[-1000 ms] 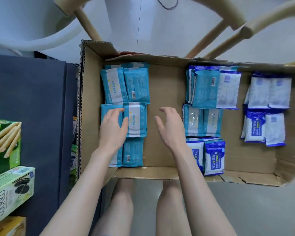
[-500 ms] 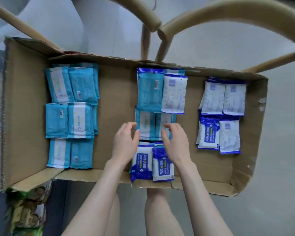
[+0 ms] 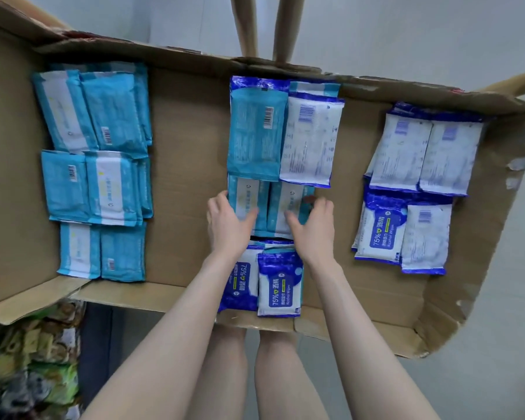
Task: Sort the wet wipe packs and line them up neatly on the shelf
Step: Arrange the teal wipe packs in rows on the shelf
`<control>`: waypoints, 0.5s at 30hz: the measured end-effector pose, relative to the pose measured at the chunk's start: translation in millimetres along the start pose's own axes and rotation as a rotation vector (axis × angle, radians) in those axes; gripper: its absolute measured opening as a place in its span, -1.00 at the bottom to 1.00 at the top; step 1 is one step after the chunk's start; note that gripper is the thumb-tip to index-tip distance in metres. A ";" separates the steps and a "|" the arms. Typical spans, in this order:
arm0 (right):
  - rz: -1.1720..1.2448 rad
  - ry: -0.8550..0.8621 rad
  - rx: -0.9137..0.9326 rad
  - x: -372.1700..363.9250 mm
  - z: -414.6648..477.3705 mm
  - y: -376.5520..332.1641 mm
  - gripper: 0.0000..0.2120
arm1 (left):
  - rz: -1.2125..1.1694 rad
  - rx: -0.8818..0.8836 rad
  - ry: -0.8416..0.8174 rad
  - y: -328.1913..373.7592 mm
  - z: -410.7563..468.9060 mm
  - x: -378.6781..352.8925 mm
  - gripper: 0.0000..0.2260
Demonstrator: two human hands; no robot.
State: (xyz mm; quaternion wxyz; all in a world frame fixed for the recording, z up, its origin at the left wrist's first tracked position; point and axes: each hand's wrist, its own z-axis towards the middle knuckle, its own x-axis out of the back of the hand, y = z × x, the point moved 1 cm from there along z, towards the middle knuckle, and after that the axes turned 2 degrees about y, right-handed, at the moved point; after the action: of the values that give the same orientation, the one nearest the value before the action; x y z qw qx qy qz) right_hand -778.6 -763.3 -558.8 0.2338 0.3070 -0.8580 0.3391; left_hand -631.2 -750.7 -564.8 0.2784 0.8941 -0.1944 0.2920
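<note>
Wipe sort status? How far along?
Done: left group all teal packs, right group all blue alcohol wipe packs. In hand: left hand and right hand grip the teal pair in the middle group. Left: middle group mixes teal and blue; needs splitting.

Bright, even, diffuse light; shadows soft and faint. Mild glare on the glossy foil of the far dark-blue pack [image 3: 256,84]. Heavy wide-angle bowing along the cardboard box [image 3: 376,86] rim. Snack bags [image 3: 37,362] near left smeared by blur; centre teal packs [image 3: 247,201] slightly soft.
</note>
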 end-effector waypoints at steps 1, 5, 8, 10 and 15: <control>0.035 0.013 -0.033 -2.7 2.6 -0.3 -0.49 | 0.007 0.010 0.010 -0.3 3.5 -2.6 -0.42; 0.144 0.036 -0.118 -8.0 13.8 -1.2 -0.36 | -0.039 0.076 -0.007 -2.6 18.5 -1.8 -0.40; 0.188 -0.025 -0.163 -8.3 22.3 1.1 -0.48 | -0.116 0.118 -0.155 -9.9 28.0 5.4 -0.45; 0.228 -0.062 -0.170 -6.4 22.4 1.8 -0.59 | -0.165 0.119 -0.199 -13.7 28.6 10.2 -0.48; 0.428 -0.094 -0.191 2.7 10.5 4.5 -0.72 | -0.444 0.161 -0.194 -18.3 17.1 19.2 -0.65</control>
State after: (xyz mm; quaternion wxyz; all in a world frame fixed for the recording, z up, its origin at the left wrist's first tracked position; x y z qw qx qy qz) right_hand -785.6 -769.3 -566.0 0.1443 0.1099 -0.9416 0.2837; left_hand -600.3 -750.7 -571.3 0.2438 0.9580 0.0049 0.1510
